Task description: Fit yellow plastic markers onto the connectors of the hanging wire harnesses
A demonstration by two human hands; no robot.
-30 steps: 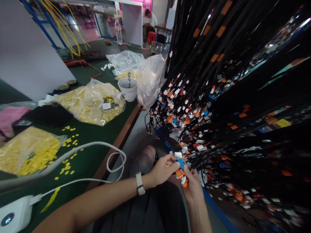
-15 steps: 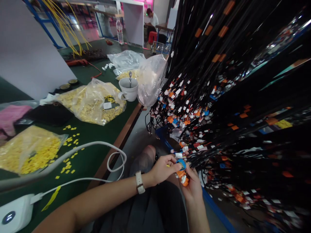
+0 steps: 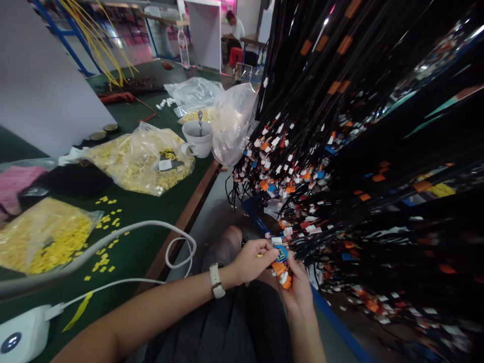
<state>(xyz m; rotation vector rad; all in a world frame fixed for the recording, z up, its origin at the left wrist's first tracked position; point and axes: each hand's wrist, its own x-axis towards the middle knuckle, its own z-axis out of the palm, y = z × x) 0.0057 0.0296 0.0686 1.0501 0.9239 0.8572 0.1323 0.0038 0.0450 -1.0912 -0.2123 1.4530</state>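
My right hand [image 3: 298, 287] is closed round a wire harness end, gripping a blue connector [image 3: 281, 253] with yellow showing in its face. Orange connectors [image 3: 283, 276] with a white one among them hang just below, against the same fingers. My left hand [image 3: 252, 261] comes in from the left, fingers curled and thumb tip at the blue connector's edge. A small yellow plastic piece [image 3: 260, 255] peeks out between the left fingers, mostly hidden. Right above the fingertips sits a white connector [image 3: 277, 241].
Black wire bundles [image 3: 340, 151] with many connectors hang on the right, above a blue rail [image 3: 336, 322]. On the green table [image 3: 151, 212] lie bags of yellow pieces [image 3: 132, 161], loose yellow pieces, a cup [image 3: 198, 138] and a white cable [image 3: 143, 224]. Someone sits far back.
My left thumb has drawn slightly left off the blue connector, so more of its yellow face shows. Both hands stay in nearly the same place, and the view has shifted a little.
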